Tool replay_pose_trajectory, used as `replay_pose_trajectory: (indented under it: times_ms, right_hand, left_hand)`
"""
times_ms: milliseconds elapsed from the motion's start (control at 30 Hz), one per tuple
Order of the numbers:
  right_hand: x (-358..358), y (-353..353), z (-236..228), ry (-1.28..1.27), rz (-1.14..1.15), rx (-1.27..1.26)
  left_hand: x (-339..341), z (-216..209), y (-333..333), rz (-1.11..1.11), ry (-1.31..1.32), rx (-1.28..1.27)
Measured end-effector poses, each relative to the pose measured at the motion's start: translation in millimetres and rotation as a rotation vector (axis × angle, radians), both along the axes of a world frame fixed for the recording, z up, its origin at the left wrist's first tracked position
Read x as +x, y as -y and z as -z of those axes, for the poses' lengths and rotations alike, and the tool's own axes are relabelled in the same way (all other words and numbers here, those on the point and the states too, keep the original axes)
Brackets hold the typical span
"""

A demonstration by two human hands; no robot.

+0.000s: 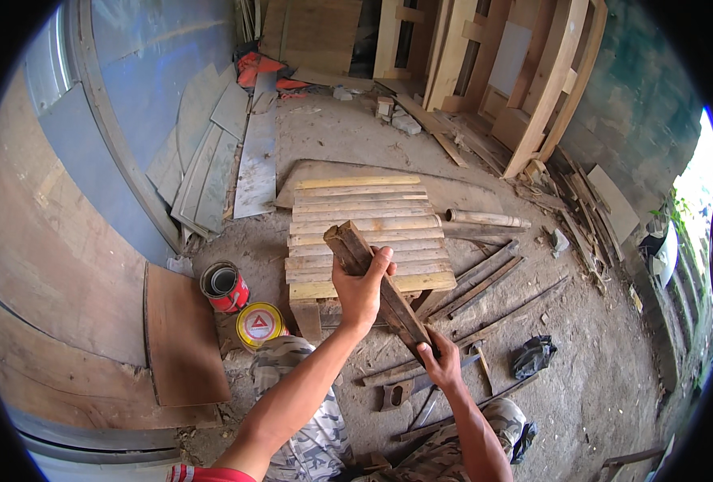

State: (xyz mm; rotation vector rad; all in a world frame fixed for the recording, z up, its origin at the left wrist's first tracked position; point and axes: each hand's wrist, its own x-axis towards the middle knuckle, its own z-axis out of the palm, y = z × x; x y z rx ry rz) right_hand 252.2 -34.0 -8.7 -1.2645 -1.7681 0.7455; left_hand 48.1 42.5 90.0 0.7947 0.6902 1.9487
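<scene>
Head view: your left hand (358, 291) is wrapped around the upper part of a dark wooden batten (397, 315), thumb lying over the near side. Your right hand (443, 361) is closed around the lower end, thumb laid along the wood. The batten slants between both hands, its upper end above a slatted wooden platform (364, 215); whether it touches the slats cannot be told. A seam shows at that end; one grooved piece or two laid together cannot be determined. The spaced grip appears to serve for steadying the length and controlling its angle.

A handsaw (395, 394) and a hammer (483, 368) lie on the ground near your right hand, presumably placed for easy reach. A red can (227, 291) and a yellow-lidded can (260, 324) stand left of the platform, seemingly kept out of the working space.
</scene>
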Motion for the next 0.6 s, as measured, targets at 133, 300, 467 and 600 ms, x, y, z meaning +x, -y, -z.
replay_pose_trajectory:
  times_ms: [133, 300, 467, 600]
  right_hand:
    - [4.2, 4.8, -3.7, 0.048, -0.012, 0.025]
    - [7.4, 21.9, 0.8, 0.119, 0.011, 0.194]
    - [10.8, 37.4, 0.4, 0.209, 0.032, 0.303]
    - [12.2, 42.4, 2.5, 0.249, 0.055, 0.374]
  left_hand:
    - [2.5, -8.0, 10.6, 0.019, -0.018, 0.027]
    - [5.6, -8.9, 29.2, 0.103, 0.022, 0.030]
    - [11.6, -1.5, 41.1, 0.168, 0.035, 0.130]
    - [11.2, -3.3, 49.1, 0.249, 0.036, 0.141]
